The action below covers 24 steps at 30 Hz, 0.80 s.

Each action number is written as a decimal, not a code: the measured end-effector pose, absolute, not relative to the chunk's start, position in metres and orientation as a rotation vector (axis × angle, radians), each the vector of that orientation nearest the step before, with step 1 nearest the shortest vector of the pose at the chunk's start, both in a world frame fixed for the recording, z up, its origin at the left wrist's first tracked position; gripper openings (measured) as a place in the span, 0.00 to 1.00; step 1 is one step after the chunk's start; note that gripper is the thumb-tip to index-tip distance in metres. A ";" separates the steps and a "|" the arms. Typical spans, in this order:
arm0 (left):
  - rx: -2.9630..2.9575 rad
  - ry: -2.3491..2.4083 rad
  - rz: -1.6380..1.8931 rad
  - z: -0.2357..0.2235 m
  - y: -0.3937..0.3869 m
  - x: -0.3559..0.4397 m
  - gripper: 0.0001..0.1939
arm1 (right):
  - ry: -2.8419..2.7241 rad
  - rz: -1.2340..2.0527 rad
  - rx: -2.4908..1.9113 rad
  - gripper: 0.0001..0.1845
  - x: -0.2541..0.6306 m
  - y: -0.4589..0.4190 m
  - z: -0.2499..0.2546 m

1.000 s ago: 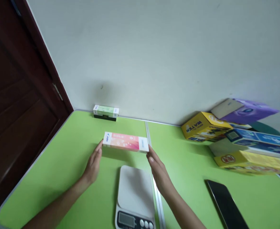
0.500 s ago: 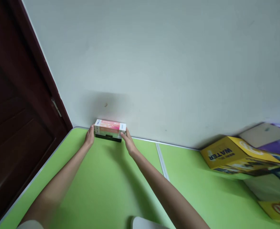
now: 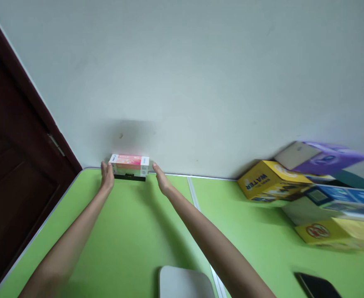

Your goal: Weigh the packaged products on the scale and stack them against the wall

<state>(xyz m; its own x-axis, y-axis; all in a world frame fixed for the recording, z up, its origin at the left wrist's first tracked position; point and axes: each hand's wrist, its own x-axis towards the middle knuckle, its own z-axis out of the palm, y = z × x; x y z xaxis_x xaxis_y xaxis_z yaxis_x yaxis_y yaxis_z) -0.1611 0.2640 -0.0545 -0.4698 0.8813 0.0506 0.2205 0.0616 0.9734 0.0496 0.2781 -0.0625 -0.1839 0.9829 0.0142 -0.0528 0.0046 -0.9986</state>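
A pink and white box (image 3: 129, 162) sits on the green table against the wall, near its far left corner. A dark strip (image 3: 129, 177) runs along its lower front. At the box's left end is my left hand (image 3: 107, 176), its fingers apart; whether it still touches the box I cannot tell. My right hand (image 3: 161, 177) is off the right end, with a small gap between it and the box. Its fingers point forward and grip nothing.
At right lie several boxes: a yellow WATER box (image 3: 262, 180), a purple one (image 3: 331, 159), a blue and white one (image 3: 346, 198) and another yellow one (image 3: 334, 231). A phone-like dark object (image 3: 317, 285) and a pale rounded object (image 3: 185, 283) are nearer. A dark door (image 3: 17, 165) stands left.
My right hand has let go of the box's right end and moved right. My left hand's fingers have loosened at the left end. The view has swung right, showing more boxes.
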 end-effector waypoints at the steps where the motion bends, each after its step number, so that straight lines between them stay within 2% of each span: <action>1: 1.113 1.766 1.443 -0.051 0.251 -0.153 0.33 | -1.289 1.401 -1.078 0.34 0.061 0.266 -0.058; 4: 1.233 1.667 1.325 -0.048 0.193 -0.110 0.33 | -1.278 1.610 -1.026 0.31 0.112 0.202 -0.049; 6: 1.361 1.527 0.998 -0.048 0.143 -0.071 0.34 | -1.301 1.874 -0.866 0.31 0.154 0.145 -0.048; 8: 1.378 1.400 0.654 -0.042 0.093 -0.033 0.35 | -1.302 2.092 -0.728 0.35 0.199 0.089 -0.049; 10: 1.408 1.277 0.447 -0.029 0.053 0.003 0.33 | -1.278 2.145 -0.724 0.38 0.246 0.044 -0.049; 13: 1.533 1.026 0.242 0.000 0.024 0.061 0.30 | -1.130 1.936 -0.858 0.35 0.322 0.004 -0.044; 15: 1.587 0.946 0.226 0.015 0.024 0.105 0.29 | -0.958 1.715 -0.920 0.32 0.374 -0.006 -0.039; 19: 1.606 0.801 0.415 0.022 0.051 0.201 0.28 | -0.704 1.390 -0.966 0.29 0.466 -0.003 -0.031; 24: 1.513 0.804 0.684 0.007 0.094 0.313 0.28 | -0.579 0.905 -1.130 0.29 0.558 0.030 -0.018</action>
<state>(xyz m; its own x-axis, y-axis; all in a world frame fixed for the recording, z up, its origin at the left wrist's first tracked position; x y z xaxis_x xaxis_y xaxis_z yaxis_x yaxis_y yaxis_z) 0.3127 0.0943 0.0070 0.5839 0.8111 -0.0338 0.0975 -0.0287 0.9948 0.5576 0.0301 -0.0184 0.5309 0.8463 -0.0442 -0.3140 0.1480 -0.9378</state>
